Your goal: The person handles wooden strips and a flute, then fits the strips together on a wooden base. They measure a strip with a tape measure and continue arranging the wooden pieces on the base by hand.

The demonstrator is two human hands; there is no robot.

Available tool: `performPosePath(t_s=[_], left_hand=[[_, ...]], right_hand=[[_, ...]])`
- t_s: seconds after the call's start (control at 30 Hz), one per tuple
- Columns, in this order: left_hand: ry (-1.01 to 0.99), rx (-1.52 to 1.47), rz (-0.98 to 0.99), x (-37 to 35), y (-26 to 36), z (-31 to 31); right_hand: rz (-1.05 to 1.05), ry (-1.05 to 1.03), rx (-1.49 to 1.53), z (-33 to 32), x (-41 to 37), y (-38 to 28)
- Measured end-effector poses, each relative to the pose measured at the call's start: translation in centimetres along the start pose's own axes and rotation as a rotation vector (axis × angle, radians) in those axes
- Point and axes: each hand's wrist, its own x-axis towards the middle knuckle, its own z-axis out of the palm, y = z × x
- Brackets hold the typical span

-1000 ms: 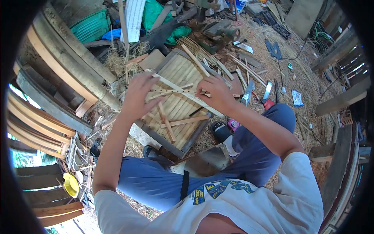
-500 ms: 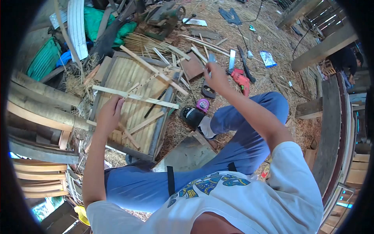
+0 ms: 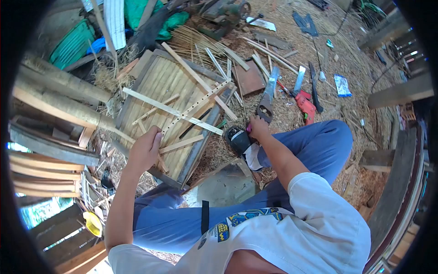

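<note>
My left hand [image 3: 147, 145] is closed around the near end of a thin wooden strip [image 3: 196, 106] with a row of small holes. That strip slants up over a low wooden panel [image 3: 153, 75] and crosses a plain pale slat [image 3: 153, 102]. A dark, slender stick [image 3: 194, 123] lies beneath it. Beside my shoe, my right hand [image 3: 259, 128] has its fingers wrapped on a pink tape measure [image 3: 249, 128], mostly covered by the hand. Just above the right hand is a handsaw [image 3: 265, 102] with a dark handle, lying on the ground.
A red power drill [image 3: 305, 104] lies right of the saw, alongside a dark sheath-like blade [image 3: 314, 84]. Several slats and a brown board [image 3: 248, 78] lie around the panel. A vise-like machine [image 3: 226, 18] stands at the back. A grey board [image 3: 223, 185] sits between my legs.
My right hand has come down from above the saw onto the pink tape measure. My left hand has shifted lower against the panel, bringing the drilled strip with it. The view has tilted.
</note>
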Motion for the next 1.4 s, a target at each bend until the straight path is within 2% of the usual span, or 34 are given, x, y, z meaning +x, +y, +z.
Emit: performPosePath(t_s=[0.17,0.27,0.4,0.5,0.6,0.7,0.73,0.8,0.93,1.03,1.13,1.27,1.4], left_hand=[[0.047,-0.013,-0.032,-1.3,0.0,-0.2],[0.025,-0.005,-0.071,-1.8,-0.3,-0.4],[0.028,-0.079,-0.075,-2.3,-2.0,-0.1],[-0.062,-0.517,-0.283,-2.7,-1.0,-0.5],[-0.016,-0.714,-0.214,-2.9,0.0,-0.4],[-0.065,-0.936,-0.431,-2.7,2.2,-2.2],[-0.103,-1.055,-0.449,-2.9,2.5,-2.7],[-0.181,-1.283,-0.477,-3.5,3.3,-3.7],[-0.095,-1.293,-0.363,-6.2,7.0,-5.2],[0.029,-1.321,-0.433,-7.0,10.7,-6.5],[-0.061,-1.399,-0.341,-7.5,11.0,-8.5],[0.114,-1.299,-0.167,-8.5,13.5,-10.0],[0.208,-1.207,-0.041,-4.6,12.3,-8.8]], right_hand=[[0.076,0.038,-0.015,-2.3,1.6,-0.2],[0.011,-0.092,0.020,-5.5,3.5,0.5],[0.057,0.123,0.272,-10.9,7.0,2.4],[0.112,0.118,0.754,-20.4,3.3,0.2],[0.036,0.180,1.086,-24.6,4.9,0.4],[-0.150,0.120,1.185,-30.3,2.3,-1.5],[-0.249,0.107,1.259,-32.2,-0.5,-3.2],[-0.318,0.073,1.303,-34.8,-4.7,-6.0],[-0.435,0.013,1.400,-38.4,-11.4,-11.3],[-0.512,-0.046,1.421,-41.1,-15.0,-14.1],[-0.591,-0.038,1.464,-43.1,-17.6,-17.2],[-0.682,-0.084,1.477,-45.3,-17.6,-19.9],[-0.761,-0.022,1.673,-45.3,-15.9,-22.4]])
